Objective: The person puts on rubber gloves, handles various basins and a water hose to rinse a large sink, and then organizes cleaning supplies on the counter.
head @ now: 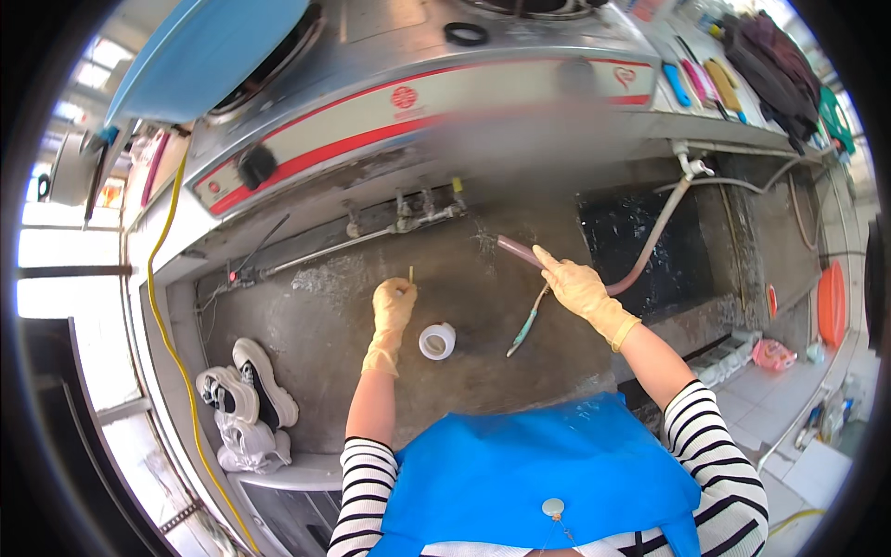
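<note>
My left hand [395, 306], in a pale yellow rubber glove, is closed over the sink slab. A small thin yellowish piece [411, 274] sticks up from its fingers; what it is cannot be made out. My right hand [575, 284], gloved alike, grips a pinkish hose [518, 250] near its end, which points left; water appears to spray there. A toothbrush with a green-and-white handle [530, 324] slants down from under the same hand, its upper end hidden. Between my hands stands a white, round-mouthed container [437, 341], close to the left forearm.
A steel gas stove [445, 90] borders the far side, above metal pipework [334, 244]. Sneakers [261, 379] are piled at left. The hose runs to a white tap [686, 163] over a dark basin [640, 237]. A blue basin [202, 56] tilts at upper left; brushes [699, 80] lie upper right.
</note>
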{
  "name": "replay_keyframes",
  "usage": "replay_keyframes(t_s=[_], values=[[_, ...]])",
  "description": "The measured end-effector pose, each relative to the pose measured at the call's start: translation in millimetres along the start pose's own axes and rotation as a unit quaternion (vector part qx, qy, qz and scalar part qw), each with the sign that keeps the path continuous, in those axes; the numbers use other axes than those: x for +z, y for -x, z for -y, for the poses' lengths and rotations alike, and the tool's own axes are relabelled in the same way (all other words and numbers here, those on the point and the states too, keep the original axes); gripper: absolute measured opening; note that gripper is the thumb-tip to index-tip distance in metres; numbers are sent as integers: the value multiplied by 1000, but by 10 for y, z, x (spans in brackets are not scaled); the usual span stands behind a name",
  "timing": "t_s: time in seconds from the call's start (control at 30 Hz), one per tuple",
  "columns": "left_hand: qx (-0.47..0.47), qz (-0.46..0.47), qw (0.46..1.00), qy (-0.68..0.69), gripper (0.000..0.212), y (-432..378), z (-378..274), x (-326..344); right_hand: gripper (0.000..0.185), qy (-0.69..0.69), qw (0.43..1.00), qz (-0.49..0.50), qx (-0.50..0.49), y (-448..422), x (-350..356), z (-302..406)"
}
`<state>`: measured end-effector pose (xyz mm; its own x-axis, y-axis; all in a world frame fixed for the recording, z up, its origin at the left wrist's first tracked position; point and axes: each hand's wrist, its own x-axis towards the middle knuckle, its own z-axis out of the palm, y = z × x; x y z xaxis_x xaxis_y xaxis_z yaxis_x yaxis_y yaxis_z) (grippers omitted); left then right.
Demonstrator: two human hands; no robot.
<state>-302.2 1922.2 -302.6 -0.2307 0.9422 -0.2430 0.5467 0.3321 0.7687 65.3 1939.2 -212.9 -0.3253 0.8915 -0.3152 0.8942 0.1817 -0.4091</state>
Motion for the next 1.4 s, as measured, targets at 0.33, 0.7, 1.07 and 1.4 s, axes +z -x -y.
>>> replay_keyframes(t_s=[0.33,0.7,1.07,1.4], values=[[31,-15,998,-54,13,125,243,-217,48,-7,995,-65,79,749,-125,-372],[-85,-103,990,-52,20,1426,624,-858,47,66,987,36,-143,1433,-12,-170],[-27,-302,951,-59,23,2620,1169,-1014,30,-51,935,66,-343,766,-17,18],[-158,-205,966,-18,26,3112,908,-1022,22,10,937,107,-331,1157,-183,-139]])
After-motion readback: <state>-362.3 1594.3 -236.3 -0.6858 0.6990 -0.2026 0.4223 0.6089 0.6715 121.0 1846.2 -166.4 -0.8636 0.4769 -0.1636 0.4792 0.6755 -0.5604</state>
